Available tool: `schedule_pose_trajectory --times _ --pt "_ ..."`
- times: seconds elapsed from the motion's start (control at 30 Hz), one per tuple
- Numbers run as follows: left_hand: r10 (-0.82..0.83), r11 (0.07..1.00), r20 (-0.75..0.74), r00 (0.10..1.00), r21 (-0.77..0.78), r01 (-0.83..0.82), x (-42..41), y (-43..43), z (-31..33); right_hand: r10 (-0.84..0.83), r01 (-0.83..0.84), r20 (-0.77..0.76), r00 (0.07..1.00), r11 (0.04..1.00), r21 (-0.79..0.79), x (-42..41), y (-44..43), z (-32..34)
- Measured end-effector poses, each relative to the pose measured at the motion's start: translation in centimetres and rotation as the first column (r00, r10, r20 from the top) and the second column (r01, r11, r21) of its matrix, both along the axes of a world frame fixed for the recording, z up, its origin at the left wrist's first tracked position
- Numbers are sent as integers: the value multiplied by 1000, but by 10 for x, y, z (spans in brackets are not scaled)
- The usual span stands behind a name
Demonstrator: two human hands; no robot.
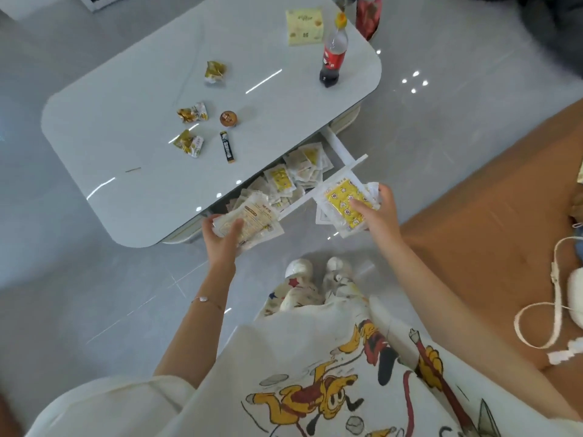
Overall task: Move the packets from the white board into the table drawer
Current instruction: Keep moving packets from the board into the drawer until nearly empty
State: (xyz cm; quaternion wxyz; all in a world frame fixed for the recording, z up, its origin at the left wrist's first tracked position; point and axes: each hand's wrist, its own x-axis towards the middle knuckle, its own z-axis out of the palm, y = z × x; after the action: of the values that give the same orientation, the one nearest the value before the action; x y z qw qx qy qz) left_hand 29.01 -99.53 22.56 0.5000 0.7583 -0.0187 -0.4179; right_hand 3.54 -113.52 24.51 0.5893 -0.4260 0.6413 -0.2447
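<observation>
As the drawer (337,147) gapes below the bench (142,99), already heaped, the left hand (220,239) grips a white packet stack (252,217) and the right hand (378,212) clasps a yellow stack (344,201) at its front edge, apparently poised to drop them in.

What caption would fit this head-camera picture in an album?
Left hand holds white packets, right hand yellow packets, at the open, packet-filled drawer.

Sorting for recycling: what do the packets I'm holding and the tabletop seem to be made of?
Packets: probably thin plastic film, glossy, crinkled, sealed edges. Tabletop: pale grey, polished, perhaps glass or glazed stone; it mirrors lights as sharp streaks.
</observation>
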Motion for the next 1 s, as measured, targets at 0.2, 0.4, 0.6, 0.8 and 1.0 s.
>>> schedule_pose_trajectory --times 0.2,0.4,0.6,0.8,1.0 --pt "198 976 -42 979 98 -193 20 -24 -85 16 -12 -30 999 989 145 46 -66 -104" --pt "334 928 -84 939 206 -311 50 -54 -238 42 -31 -32 999 960 277 93 -126 -265" --pt "326 916 -9 945 251 -313 69 -73 -372 168 -144 -56 984 943 301 137 -170 -401" --pt "329 914 -33 944 262 -310 79 -85 -432 249 -223 -63 966 935 275 163 -183 -466" --pt "217 923 185 959 281 -263 71 -107 -429 398 -385 -298 868 917 104 172 -180 -468"
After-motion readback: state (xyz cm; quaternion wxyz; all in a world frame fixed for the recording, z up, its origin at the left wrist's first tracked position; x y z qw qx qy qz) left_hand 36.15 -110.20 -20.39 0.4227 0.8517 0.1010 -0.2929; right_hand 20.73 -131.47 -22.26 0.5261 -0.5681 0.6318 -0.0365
